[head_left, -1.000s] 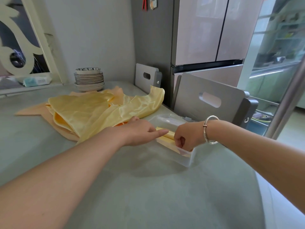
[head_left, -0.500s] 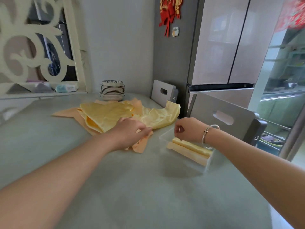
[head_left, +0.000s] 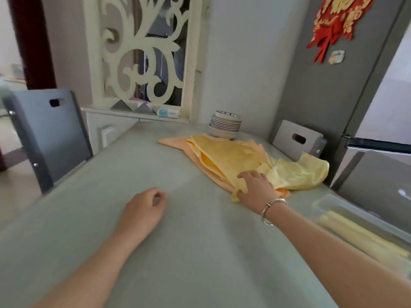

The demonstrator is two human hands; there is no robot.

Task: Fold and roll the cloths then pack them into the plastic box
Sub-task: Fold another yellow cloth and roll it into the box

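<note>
Both hands have shifted since half a second ago: the right hand (head_left: pixel 255 186) has left the box and now lies on the cloth pile, while the left hand (head_left: pixel 144 211) has come off the cloths onto bare surface, and the view has swung left. Largest in view is the pale green desk (head_left: pixel 178 252), which carries everything. At its far right stands a grey refrigerator (head_left: pixel 333 90) with a red paper ornament (head_left: pixel 333 23) on its side, and a grey chair (head_left: pixel 47 134) stands at the left edge. The heap of yellow and orange cloths (head_left: pixel 231 158) lies toward the far side, just in front of a stack of bowls (head_left: pixel 225 127). The clear plastic box (head_left: pixel 347 207) sits at the right edge, well apart from the heap, with pale yellow rolled cloths (head_left: pixel 355 232) lying inside it. The right hand's grip is spread over the near edge of the top yellow cloth, fingers bent down onto the fabric and thumb tucked at its hem; whether it actually pinches the cloth is unclear. The left hand's grip is loosely curled and holds nothing. A silver bracelet (head_left: pixel 272 211) circles the right wrist.
</note>
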